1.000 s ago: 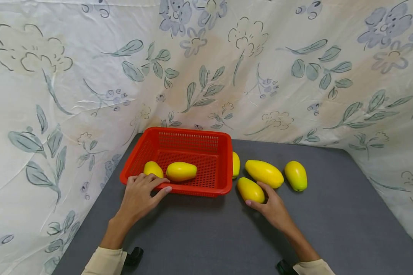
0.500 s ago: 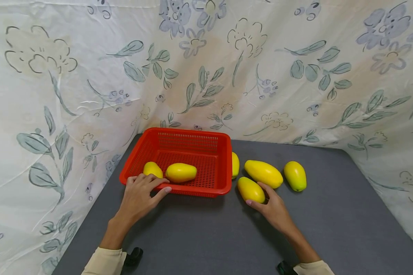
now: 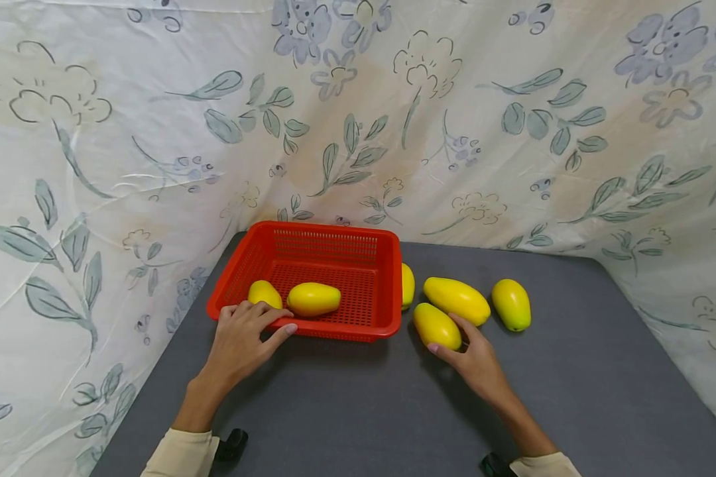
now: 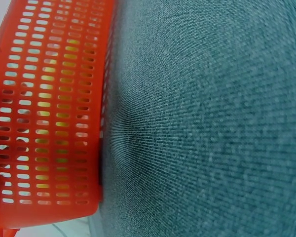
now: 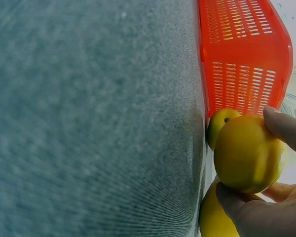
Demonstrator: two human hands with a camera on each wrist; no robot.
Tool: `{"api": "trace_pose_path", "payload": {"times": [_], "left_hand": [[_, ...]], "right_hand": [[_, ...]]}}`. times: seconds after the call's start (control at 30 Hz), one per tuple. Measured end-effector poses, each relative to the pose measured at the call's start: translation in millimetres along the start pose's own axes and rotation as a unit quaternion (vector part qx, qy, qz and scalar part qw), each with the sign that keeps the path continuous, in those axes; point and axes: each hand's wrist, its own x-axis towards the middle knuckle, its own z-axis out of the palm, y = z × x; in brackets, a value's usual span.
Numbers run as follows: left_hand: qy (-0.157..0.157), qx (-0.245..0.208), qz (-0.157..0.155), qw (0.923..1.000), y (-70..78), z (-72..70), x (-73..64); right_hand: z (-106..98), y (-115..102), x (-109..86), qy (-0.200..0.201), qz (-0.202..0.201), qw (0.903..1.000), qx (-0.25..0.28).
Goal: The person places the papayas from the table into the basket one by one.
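Note:
My left hand (image 3: 244,341) holds the near rim of a red plastic basket (image 3: 340,330), its fingers over the edge and the thumb along the front. Two yellow mangoes lie inside, one mango (image 3: 313,299) near the middle and another mango (image 3: 265,294) at the left, partly behind my fingers. Right of the basket, my right hand (image 3: 477,364) grips a yellow mango (image 3: 437,326) between thumb and fingers. In the right wrist view this gripped mango (image 5: 246,154) appears close beside the table surface, overlapping the mangoes behind it.
A large yellow mango (image 3: 457,301) lies just behind the gripped one. Farther right rests a yellow-green mango (image 3: 512,305). Another mango (image 3: 408,286) is partly hidden by the basket's right side. A floral cloth (image 3: 358,132) hangs behind the grey table (image 3: 346,411).
The mango in my right hand has shifted slightly back and to the right in the last half second. My left hand and the basket hold their place.

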Motion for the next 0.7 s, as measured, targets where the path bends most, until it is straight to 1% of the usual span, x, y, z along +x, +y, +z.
{"api": "trace_pose_path", "payload": {"times": [0.13, 0.47, 0.7], "left_hand": [[-0.003, -0.001, -0.002, 1.0000, -0.4, -0.8, -0.2], [-0.002, -0.002, 0.002, 1.0000, -2.0, 0.1, 0.6], [-0.002, 0.000, 0.005, 1.0000, -2.5, 1.0, 0.9]], "right_hand": [[-1.2, -1.4, -0.5, -0.001, 0.002, 1.0000, 0.005], [-2.8, -4.2, -0.1, 0.016, -0.015, 0.9995, 0.021], [-6.3, -9.1, -0.5, 0.022, -0.010, 0.9994, 0.024]]}}
